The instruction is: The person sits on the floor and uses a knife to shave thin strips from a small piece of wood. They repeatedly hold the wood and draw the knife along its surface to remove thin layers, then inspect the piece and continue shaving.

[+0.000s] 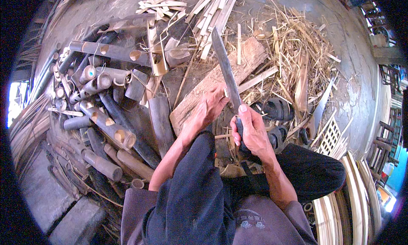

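My right hand point(250, 128) is wrapped round the dark handle of a machete point(226, 66), whose long blade points up and away, slightly to the left. On the left side of the blade, my left hand point(211, 102) pinches the end of a pale bamboo strip point(258, 79). From there the strip runs behind the blade and out to the right. Whether the edge has entered the strip I cannot tell. Under the hands lies a thick wooden block point(221, 81), set diagonally on the ground.
Cut bamboo tubes point(112, 128) are heaped on the left. Shavings point(301, 54) cover the ground at the far right, with split strips point(216, 15) beyond the block. A dark sandal point(276, 109), a saw blade point(324, 100) and a woven lattice point(330, 136) lie to the right.
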Demonstrator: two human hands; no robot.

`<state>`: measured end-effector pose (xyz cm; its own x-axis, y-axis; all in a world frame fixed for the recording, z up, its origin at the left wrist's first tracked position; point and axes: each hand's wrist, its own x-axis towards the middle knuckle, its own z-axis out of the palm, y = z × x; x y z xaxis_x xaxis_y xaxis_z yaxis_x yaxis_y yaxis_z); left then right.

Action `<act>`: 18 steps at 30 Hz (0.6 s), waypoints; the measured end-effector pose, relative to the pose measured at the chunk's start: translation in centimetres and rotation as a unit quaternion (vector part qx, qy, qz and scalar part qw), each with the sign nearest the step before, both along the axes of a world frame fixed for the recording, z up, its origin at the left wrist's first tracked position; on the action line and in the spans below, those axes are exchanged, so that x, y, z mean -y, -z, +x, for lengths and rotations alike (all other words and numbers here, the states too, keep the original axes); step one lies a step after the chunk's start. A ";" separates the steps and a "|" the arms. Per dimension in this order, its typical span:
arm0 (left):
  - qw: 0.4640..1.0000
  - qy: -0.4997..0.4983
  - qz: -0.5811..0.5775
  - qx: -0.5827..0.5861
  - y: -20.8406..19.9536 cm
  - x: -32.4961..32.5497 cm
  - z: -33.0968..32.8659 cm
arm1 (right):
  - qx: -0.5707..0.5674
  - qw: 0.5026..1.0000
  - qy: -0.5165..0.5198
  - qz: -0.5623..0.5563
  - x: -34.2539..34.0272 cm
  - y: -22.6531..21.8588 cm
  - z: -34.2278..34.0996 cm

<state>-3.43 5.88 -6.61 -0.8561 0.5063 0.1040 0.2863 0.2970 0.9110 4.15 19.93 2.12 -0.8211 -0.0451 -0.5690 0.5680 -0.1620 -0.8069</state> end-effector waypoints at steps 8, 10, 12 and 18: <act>1.000 -0.007 -0.001 0.013 -0.3 -0.4 -0.1 | -0.003 1.000 0.004 0.007 0.1 -0.4 -0.1; 1.000 0.002 0.018 0.011 -0.1 -0.5 -0.1 | 0.007 1.000 0.010 0.009 0.3 -0.3 0.0; 1.000 0.006 0.014 0.007 -0.3 0.0 0.0 | -0.005 0.999 -0.006 0.034 0.7 -1.0 -0.2; 1.000 0.005 0.010 0.011 -1.7 -0.2 0.0 | -0.028 0.997 -0.024 0.065 0.5 -0.7 0.0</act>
<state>-3.47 6.04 -4.91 -0.8529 0.5133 0.0955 0.2694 0.2760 0.9227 4.18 19.46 2.78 -0.8500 -0.0138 -0.5266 0.5268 -0.0287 -0.8495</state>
